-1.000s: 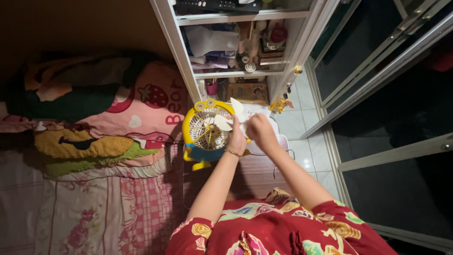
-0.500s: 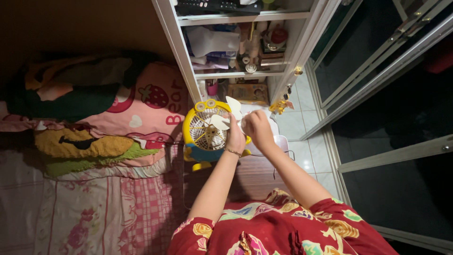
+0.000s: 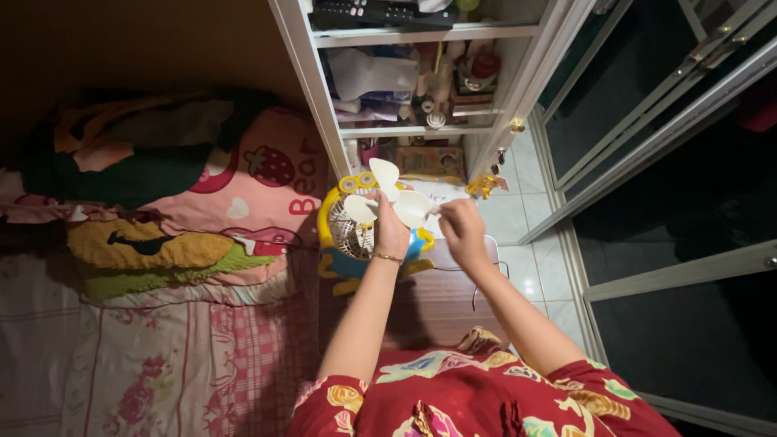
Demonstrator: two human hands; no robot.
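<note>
— Which step is this, would you say?

— Taking the fan apart, by the look of it. The white fan blade (image 3: 394,201) is off the small yellow fan (image 3: 344,222) and held just above its grille. The fan stands at the far edge of the dark wooden table (image 3: 429,303), close to the white shelf unit (image 3: 324,121).

— And the hands?

— The left hand (image 3: 390,231) is closed around the blade's hub from below, fingers curled. The right hand (image 3: 463,226) sits just beside it, pinching the tip of one blade between thumb and fingers.

— What does the next move call for?

— I judge a steady grip at the hub and a gentle hold on the thin blade, keeping it clear of the grille. The bed with the pink pillow (image 3: 259,186) lies to the left.
</note>
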